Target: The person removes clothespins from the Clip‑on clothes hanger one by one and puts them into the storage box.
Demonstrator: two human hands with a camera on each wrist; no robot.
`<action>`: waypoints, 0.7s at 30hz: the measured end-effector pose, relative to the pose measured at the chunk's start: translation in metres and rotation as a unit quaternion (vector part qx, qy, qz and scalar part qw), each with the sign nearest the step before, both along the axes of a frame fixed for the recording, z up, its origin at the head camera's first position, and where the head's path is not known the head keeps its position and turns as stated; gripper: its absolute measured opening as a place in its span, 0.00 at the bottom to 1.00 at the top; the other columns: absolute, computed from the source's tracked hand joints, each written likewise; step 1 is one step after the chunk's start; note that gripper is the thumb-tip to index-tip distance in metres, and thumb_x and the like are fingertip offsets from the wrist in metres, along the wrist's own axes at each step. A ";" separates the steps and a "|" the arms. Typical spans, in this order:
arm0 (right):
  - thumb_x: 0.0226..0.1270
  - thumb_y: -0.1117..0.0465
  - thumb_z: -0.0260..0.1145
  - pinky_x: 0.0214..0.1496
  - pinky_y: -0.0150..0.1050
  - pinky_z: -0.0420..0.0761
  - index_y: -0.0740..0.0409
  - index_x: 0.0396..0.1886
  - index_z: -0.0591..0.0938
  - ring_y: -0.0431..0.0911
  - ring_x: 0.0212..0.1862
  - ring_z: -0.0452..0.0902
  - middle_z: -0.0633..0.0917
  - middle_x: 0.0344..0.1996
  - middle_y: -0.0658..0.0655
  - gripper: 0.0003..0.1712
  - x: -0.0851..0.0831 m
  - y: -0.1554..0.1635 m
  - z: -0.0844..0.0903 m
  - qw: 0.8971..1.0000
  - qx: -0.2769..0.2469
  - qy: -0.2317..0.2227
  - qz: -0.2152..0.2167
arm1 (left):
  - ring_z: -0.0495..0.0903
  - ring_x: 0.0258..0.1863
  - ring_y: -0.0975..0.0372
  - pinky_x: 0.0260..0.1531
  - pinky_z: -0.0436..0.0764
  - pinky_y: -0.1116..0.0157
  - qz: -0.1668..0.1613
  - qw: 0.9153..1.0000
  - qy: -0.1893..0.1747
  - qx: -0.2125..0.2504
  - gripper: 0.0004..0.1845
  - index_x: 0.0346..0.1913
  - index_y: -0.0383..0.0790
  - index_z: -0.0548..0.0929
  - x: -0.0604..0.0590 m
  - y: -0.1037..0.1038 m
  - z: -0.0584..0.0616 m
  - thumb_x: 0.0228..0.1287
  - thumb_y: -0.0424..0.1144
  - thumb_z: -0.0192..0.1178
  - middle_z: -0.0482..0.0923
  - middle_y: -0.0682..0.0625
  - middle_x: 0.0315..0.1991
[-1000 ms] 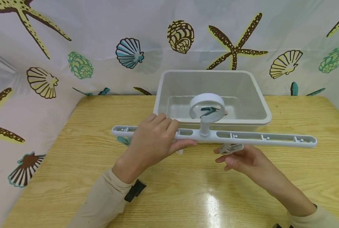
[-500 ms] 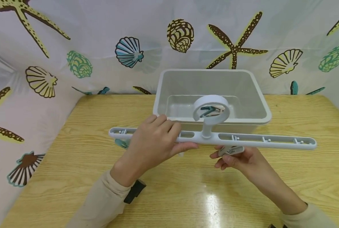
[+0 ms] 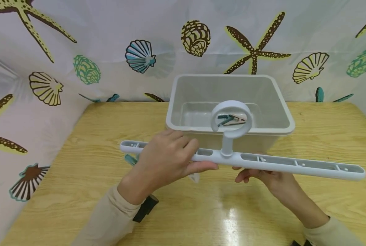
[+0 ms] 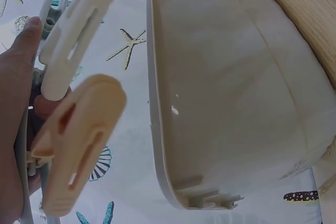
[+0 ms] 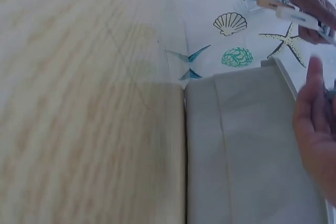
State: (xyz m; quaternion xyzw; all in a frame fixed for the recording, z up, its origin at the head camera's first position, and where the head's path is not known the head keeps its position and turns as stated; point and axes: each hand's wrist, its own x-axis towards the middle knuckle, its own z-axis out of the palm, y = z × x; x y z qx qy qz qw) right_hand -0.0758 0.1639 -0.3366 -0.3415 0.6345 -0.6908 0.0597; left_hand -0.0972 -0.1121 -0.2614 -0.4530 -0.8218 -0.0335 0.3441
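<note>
My left hand (image 3: 166,157) grips the left half of a pale grey clip hanger (image 3: 293,167) by its long bar. The ring-shaped hook (image 3: 247,127) stands up from the middle. A white clothespin (image 4: 79,38) and a peach clothespin (image 4: 86,137) hang under the bar beside that hand in the left wrist view; a teal clothespin (image 3: 130,159) shows near the left end. Below the right half, my right hand (image 3: 276,184) pinches a grey clothespin (image 5: 329,98), which the bar covers in the head view.
Behind the hanger a light grey bin (image 3: 198,89) stands on the wooden table (image 3: 109,119). Inside it lie a teal clip (image 3: 226,119) and a beige clip (image 3: 239,120). A seashell-patterned cloth (image 3: 167,20) hangs along the back and sides.
The hanger's right end has dropped toward me and shifted right, and the bar has tilted. The grey clothespin in my right hand has gone from sight behind the bar.
</note>
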 end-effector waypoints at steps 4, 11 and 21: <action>0.75 0.74 0.45 0.40 0.37 0.79 0.55 0.53 0.79 0.46 0.42 0.84 0.83 0.45 0.53 0.20 -0.002 0.005 -0.003 0.993 -0.012 -0.022 0.113 | 0.66 0.16 0.63 0.18 0.67 0.69 -0.006 1.000 0.004 -0.003 0.34 0.19 0.43 0.70 0.003 0.001 0.000 0.69 0.69 0.38 0.64 0.54 0.14; 0.76 0.74 0.42 0.42 0.40 0.80 0.66 0.47 0.74 0.48 0.41 0.82 0.82 0.41 0.58 0.13 -0.006 0.013 -0.002 0.987 -0.023 -0.010 0.159 | 0.65 0.14 0.63 0.15 0.64 0.69 0.006 1.000 0.009 0.002 0.32 0.18 0.42 0.69 0.000 -0.001 0.000 0.67 0.67 0.47 0.65 0.54 0.13; 0.79 0.60 0.25 0.29 0.37 0.53 0.66 0.38 0.55 0.43 0.23 0.48 0.53 0.26 0.54 0.15 -0.007 0.010 0.000 0.940 -0.202 -0.083 0.262 | 0.70 0.17 0.60 0.20 0.69 0.67 0.048 0.998 0.019 -0.044 0.26 0.24 0.38 0.71 -0.008 -0.009 -0.002 0.56 0.56 0.68 0.69 0.51 0.16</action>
